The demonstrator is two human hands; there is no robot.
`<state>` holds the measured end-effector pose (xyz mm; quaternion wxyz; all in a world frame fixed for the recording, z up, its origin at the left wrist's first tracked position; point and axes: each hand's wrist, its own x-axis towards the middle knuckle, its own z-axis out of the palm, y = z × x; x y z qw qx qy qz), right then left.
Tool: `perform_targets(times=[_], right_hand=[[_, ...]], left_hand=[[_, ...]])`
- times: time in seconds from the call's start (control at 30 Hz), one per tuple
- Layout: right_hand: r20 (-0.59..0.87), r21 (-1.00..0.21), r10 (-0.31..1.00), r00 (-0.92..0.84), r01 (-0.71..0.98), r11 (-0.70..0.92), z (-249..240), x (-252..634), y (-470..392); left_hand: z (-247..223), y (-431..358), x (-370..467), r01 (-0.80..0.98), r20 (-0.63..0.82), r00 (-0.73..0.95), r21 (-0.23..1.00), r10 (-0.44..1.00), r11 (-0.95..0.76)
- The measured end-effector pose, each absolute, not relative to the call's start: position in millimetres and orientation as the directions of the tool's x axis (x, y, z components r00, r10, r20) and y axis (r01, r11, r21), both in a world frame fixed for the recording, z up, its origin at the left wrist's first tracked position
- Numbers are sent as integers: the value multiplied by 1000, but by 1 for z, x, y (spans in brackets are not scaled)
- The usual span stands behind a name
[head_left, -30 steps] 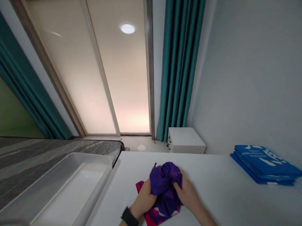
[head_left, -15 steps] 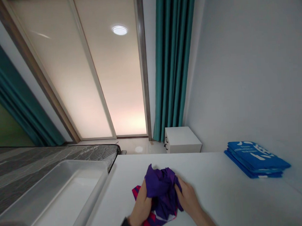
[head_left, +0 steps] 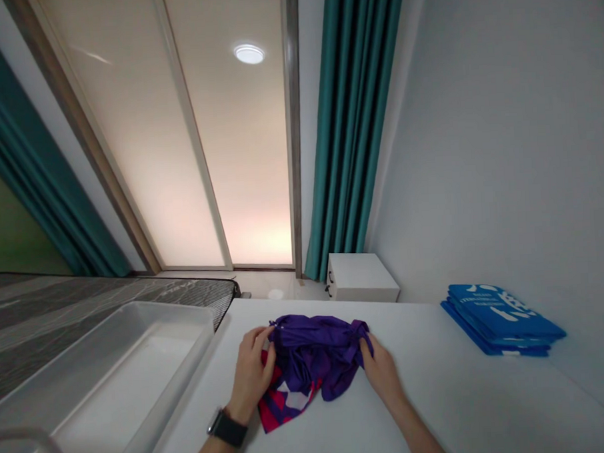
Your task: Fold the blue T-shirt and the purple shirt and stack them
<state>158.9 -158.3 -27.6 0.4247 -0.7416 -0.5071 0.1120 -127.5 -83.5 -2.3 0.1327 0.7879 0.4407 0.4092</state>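
Observation:
A crumpled purple cloth with a red, purple and white patterned part lies spread sideways on the white table. My left hand, with a dark watch on its wrist, pinches the cloth's upper left edge between fingers and thumb. On the opposite side my right hand grips the upper right corner, thumb and fingers pressed together on a bunched bit of fabric. Whether the cloth is a bag or a garment I cannot make out.
A stack of folded blue printed items sits at the table's right, near the wall. On the left stands a translucent plastic tub beside a dark marbled surface. Beyond the table's far edge is a small white cabinet.
The purple cloth has gone from a bunched lump to a wider spread. My hands have moved apart, the left one outward and farther up the table. The view has shifted slightly.

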Motion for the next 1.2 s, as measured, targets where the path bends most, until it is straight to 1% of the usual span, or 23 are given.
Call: perform_targets(times=[0.07, 0.1, 0.13, 0.2, 0.23, 0.27, 0.33, 0.37, 0.4, 0.43, 0.5, 0.57, 0.63, 0.73, 0.77, 0.83, 0.9, 0.97, 1.07, 1.13, 1.2], right_hand=[[320, -679, 855, 408, 728, -94, -27, 157, -159], [386, -633, 832, 398, 771, -76, -25, 154, -160], [467, -579, 792, 393, 813, -62, -23, 151, -161], [604, -463, 721, 340, 886, -30, -18, 144, -163], [633, -400, 724, 274, 916, 3, -16, 139, -165], [635, -332, 750, 186, 942, 48, -16, 135, -166], [568, -193, 823, -21, 968, 159, -17, 129, -169], [523, -145, 847, -92, 970, 195, -18, 127, -169], [491, -120, 864, -113, 973, 196, -20, 127, -169], [478, -117, 874, -88, 980, 163, -22, 128, -169], [481, -144, 876, 37, 989, 38, -25, 136, -168], [497, -168, 856, 144, 983, -68, -24, 150, -167], [527, -186, 823, 211, 974, -130, -21, 165, -166], [593, -259, 738, 322, 944, -204, -15, 182, -167], [610, -284, 708, 356, 932, -224, -14, 185, -167], [623, -310, 683, 382, 922, -232, -11, 187, -168], [613, -318, 711, 344, 931, -177, -9, 182, -169], [586, -332, 770, 253, 942, -57, -8, 171, -170], [559, -366, 821, 114, 922, 122, -7, 148, -172], [572, -400, 817, 70, 894, 203, -5, 131, -175], [576, -455, 816, 36, 844, 284, -4, 117, -178]], left_hand=[[-1, -97, -122, 531, 427, 524, 513, 737, -675], [-1, -104, -118, 490, 362, 640, 487, 677, -723], [-3, -110, -114, 463, 305, 718, 462, 626, -756], [-9, -118, -106, 452, 226, 789, 418, 572, -788], [-12, -120, -103, 457, 204, 801, 400, 563, -795], [-16, -121, -100, 461, 194, 807, 383, 557, -801], [-21, -117, -98, 463, 202, 811, 353, 549, -813], [-22, -114, -99, 465, 219, 807, 336, 548, -819], [-23, -109, -101, 470, 239, 800, 318, 550, -823], [-25, -102, -104, 482, 260, 789, 299, 556, -824], [-27, -86, -115, 518, 293, 762, 260, 578, -815], [-32, -67, -130, 575, 315, 719, 230, 619, -785], [-37, -50, -145, 653, 342, 641, 228, 687, -722], [-40, -39, -159, 734, 441, 465, 293, 768, -613], [-38, -40, -160, 725, 458, 441, 324, 772, -607], [-29, -47, -158, 667, 457, 468, 379, 756, -642], [-15, -58, -152, 598, 425, 546, 406, 722, -691], [0, -70, -145, 561, 385, 613, 404, 690, -723], [14, -86, -137, 584, 387, 602, 383, 698, -716], [14, -95, -131, 592, 402, 590, 375, 701, -713], [7, -104, -124, 563, 378, 639, 364, 670, -742]])
